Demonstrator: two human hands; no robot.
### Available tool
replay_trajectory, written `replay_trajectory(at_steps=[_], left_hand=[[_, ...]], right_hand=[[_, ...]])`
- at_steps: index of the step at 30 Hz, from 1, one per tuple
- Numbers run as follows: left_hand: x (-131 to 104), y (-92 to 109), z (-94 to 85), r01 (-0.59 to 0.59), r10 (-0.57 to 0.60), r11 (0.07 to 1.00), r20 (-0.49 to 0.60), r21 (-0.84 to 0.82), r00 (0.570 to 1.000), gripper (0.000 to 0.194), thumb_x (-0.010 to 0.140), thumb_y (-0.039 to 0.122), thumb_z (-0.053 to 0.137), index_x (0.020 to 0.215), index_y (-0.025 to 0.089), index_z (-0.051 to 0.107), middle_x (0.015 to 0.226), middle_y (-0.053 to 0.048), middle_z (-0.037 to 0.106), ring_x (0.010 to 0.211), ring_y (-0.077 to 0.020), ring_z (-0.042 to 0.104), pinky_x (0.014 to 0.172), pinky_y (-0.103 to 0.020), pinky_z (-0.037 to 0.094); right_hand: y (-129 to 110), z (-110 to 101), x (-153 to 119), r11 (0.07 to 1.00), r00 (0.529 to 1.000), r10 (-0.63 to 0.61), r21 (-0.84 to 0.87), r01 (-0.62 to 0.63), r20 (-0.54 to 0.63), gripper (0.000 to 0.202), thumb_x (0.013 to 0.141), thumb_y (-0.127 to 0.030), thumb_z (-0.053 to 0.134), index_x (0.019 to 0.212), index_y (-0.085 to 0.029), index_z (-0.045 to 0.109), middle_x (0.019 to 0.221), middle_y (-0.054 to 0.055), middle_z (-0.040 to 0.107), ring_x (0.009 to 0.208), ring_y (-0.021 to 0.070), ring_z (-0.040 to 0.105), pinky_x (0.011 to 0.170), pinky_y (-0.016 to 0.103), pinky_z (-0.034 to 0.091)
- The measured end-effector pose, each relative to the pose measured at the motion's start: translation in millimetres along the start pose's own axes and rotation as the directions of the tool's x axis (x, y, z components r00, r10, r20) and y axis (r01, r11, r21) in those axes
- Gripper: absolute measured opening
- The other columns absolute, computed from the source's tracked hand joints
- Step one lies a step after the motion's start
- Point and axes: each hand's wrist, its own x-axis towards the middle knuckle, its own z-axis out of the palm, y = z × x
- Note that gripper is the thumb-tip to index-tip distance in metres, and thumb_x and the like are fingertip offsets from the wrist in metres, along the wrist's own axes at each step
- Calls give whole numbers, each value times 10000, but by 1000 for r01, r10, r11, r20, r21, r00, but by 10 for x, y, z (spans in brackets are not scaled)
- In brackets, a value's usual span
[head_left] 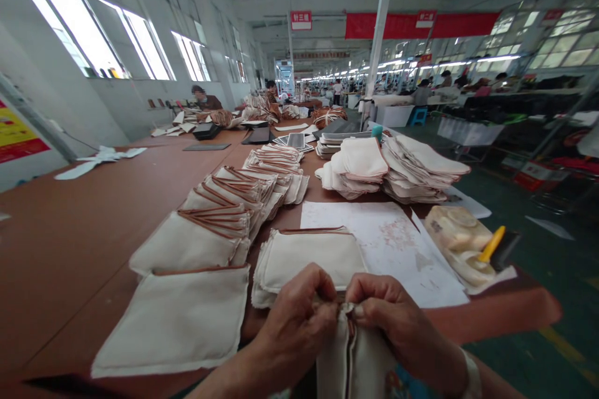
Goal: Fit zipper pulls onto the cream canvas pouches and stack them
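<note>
A cream fabric pouch piece (330,361) with a brown-edged seam hangs at the front edge of the table. My left hand (304,305) pinches its upper end from the left. Opposite it, my right hand (388,308) grips the same end between thumb and fingers. The two hands almost meet over the seam. Just beyond them lies a small stack of cream pouch pieces (311,255) with brown top edges. To the left, one flat piece (178,318) lies at the near end of a long fanned row of similar pieces (234,199).
A stained white paper sheet (374,230) lies right of the small stack. A yellow-handled tool (492,244) rests by a plastic container (456,227) at the right edge. Piles of cream pieces (360,162) stand behind. The brown table (93,230) extends left; a person (206,98) sits farther back.
</note>
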Motion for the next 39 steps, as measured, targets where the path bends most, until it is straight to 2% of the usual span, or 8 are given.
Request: replay_trajectory(at_steps=[6,11,15,21,29,33,36,39], left_hand=[[86,50,-141,9,49,986,338,-169,940,203,857,335,562,893,145,622,780,21,525,720,-127,439,641,-211,361],[131,23,-105,68,-32,993,326,-99,945,285,798,412,649,816,130,612,679,36,483,624,-107,379,529,-208,292],[136,94,-116,110,-110,994,326,16,939,134,789,253,538,740,149,608,573,63,416,520,-87,305,445,-210,218],[98,97,-7,17,-38,990,142,141,989,136,750,177,478,650,152,566,594,45,460,576,-96,372,484,-202,250],[151,90,-208,53,-7,992,364,-114,931,202,818,233,460,684,146,584,643,29,427,622,-120,360,571,-231,301],[144,24,-193,101,-27,970,319,-220,947,440,948,393,358,660,145,579,637,14,427,613,-130,361,569,-249,293],[127,-48,-124,226,-126,927,320,-298,939,567,953,562,365,696,127,623,626,15,435,585,-122,346,551,-245,280],[116,-85,-75,294,-139,881,389,-371,910,559,893,616,487,706,115,649,616,19,435,584,-113,334,563,-239,278]], right_hand=[[-77,-11,-37,963,997,-57,-267,43,-43,162,766,-280,625,689,-153,559,612,-24,509,581,113,386,527,225,296],[-133,15,-63,901,997,-74,-430,58,-21,147,793,-277,557,697,-168,538,629,-30,463,625,133,385,558,243,317],[-172,40,-59,858,995,-102,-504,98,19,142,790,-256,497,669,-182,500,622,-33,421,622,137,378,569,255,308],[-100,-19,-15,906,998,-52,-418,63,37,210,858,-325,520,709,-177,507,630,-40,403,606,126,344,539,247,277],[-64,-39,-16,885,998,-67,-463,53,-14,132,846,-254,602,764,-157,568,638,-34,472,602,120,386,536,239,299],[-66,-5,-29,885,993,-109,-460,80,-38,90,830,-230,600,774,-164,576,646,-24,501,608,132,417,547,245,327],[-86,-10,-73,864,976,-205,-455,217,76,109,889,-248,547,812,-179,581,728,11,559,677,161,485,623,269,404],[-120,-43,-119,735,909,-330,-535,417,254,152,948,-214,466,845,-194,576,792,40,589,739,180,532,699,290,447]])
